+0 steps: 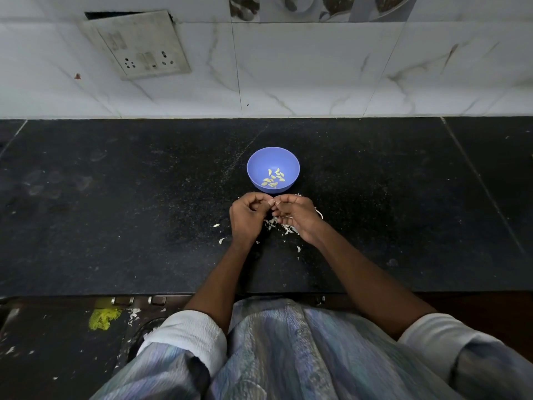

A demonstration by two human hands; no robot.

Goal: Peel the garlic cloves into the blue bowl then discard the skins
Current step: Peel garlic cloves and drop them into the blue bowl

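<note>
**Where the fingertips meet, the clove is barely seen**

Although both hands are brought together just in front of the blue bowl (pixel 273 169), what is pinched between them can hardly be made out: only a small pale speck, taken to be a garlic clove (pixel 272 202), is seen at the meeting fingertips, and its peeled or unpeeled state cannot be told. The left hand (pixel 247 217) is held with knuckles up and fingers curled inward toward the speck. The right hand (pixel 297 216) is likewise curled, its fingertips turned to the left and closed on the same spot. Which fingers do the pinching is hidden by the backs of the hands.

Part of the heap of garlic skins (pixel 281 225) is covered by the right hand and wrist; loose white flakes are scattered on the black granite counter (pixel 115 212) beside and below both wrists. Several peeled garlic cloves (pixel 273 179), pale yellow, are seen lying in the bottom of the bowl, their count being uncertain.

Both forearms are stretched forward from rolled white cuffs, the elbows cut off by the lower frame edge. On the tiled wall (pixel 317 67) a grimy switch-and-socket plate (pixel 138 44) is mounted, tilted by the wide lens.
</note>
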